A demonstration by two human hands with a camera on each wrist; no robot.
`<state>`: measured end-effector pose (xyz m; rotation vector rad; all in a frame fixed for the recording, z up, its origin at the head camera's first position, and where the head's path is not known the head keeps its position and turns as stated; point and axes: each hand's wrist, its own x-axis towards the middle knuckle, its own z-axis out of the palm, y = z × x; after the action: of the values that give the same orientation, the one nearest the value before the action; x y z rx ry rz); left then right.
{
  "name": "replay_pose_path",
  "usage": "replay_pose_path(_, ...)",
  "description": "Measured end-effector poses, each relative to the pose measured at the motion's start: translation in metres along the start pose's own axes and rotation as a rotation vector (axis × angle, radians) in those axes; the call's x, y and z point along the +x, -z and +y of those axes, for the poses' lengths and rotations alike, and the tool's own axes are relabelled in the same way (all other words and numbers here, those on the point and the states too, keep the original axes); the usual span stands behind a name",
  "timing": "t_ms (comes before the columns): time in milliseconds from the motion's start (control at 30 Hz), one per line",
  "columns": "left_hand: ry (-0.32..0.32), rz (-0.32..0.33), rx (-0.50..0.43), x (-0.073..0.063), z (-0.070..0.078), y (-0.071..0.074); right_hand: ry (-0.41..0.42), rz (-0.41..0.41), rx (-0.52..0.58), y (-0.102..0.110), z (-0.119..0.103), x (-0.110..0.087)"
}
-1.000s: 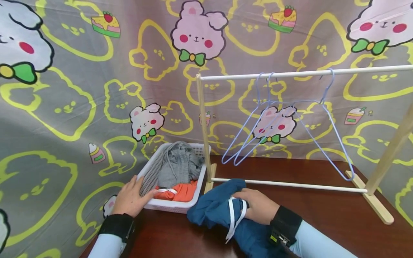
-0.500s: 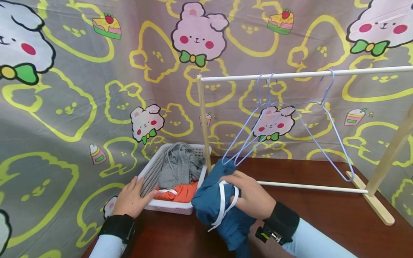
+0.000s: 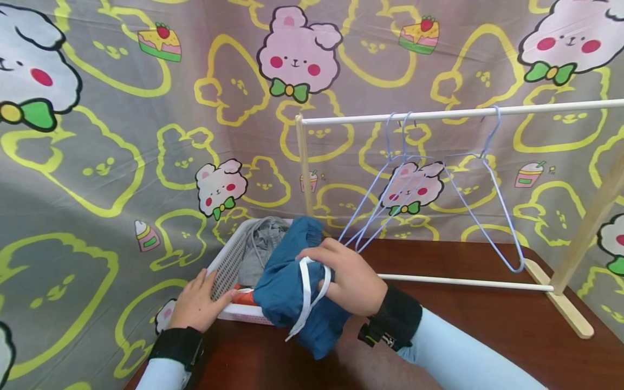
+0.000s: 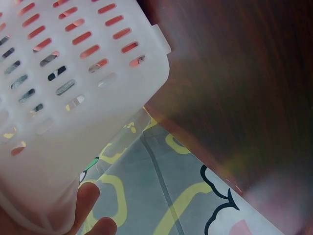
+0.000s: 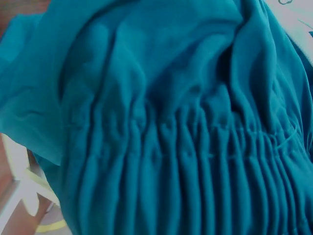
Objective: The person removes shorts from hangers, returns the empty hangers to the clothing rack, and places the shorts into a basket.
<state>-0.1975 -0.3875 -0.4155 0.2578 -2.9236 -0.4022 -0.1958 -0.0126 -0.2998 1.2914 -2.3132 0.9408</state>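
Note:
In the head view my right hand grips a pair of blue drawstring pants at the waist, beside the white drawstring. The bunched cloth hangs over the right side of a white plastic basket. Gathered elastic on the pants fills most of the right wrist view. My left hand holds the basket's near left corner, thumb over the front rim. Two of its fingertips show under the basket corner in the left wrist view. Grey clothing and orange clothing lie in the basket, partly hidden.
A wooden rack with a white top rail stands right of the basket on the brown table. Several blue hangers hang from it. A white lower bar crosses near the tabletop. Patterned fabric encloses the back and left.
My right hand has carried the blue pants up and leftward, from the table beside the rack to over the basket. My left hand keeps its place on the basket.

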Motion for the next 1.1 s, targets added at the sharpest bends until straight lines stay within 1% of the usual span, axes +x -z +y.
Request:
replay_pose_path(167,0.017,0.001,0.001,0.001,0.001,0.002,0.015,0.016,-0.024,-0.001,-0.005,0.02)
replay_pose_path(367,0.001,0.013,0.013,0.002,0.0,0.003,0.018,0.024,-0.049,0.001,-0.012,0.045)
replay_pose_path(733,0.002,0.025,0.021,0.003,0.001,0.001,0.027,0.075,-0.058,0.005,-0.02,0.087)
replay_pose_path(933,-0.02,0.03,0.014,0.003,-0.001,0.002,0.019,0.111,-0.065,-0.001,-0.018,0.114)
replay_pose_path(1100,-0.025,0.044,0.007,0.002,-0.003,-0.001,0.0,0.115,-0.056,-0.015,-0.019,0.132)
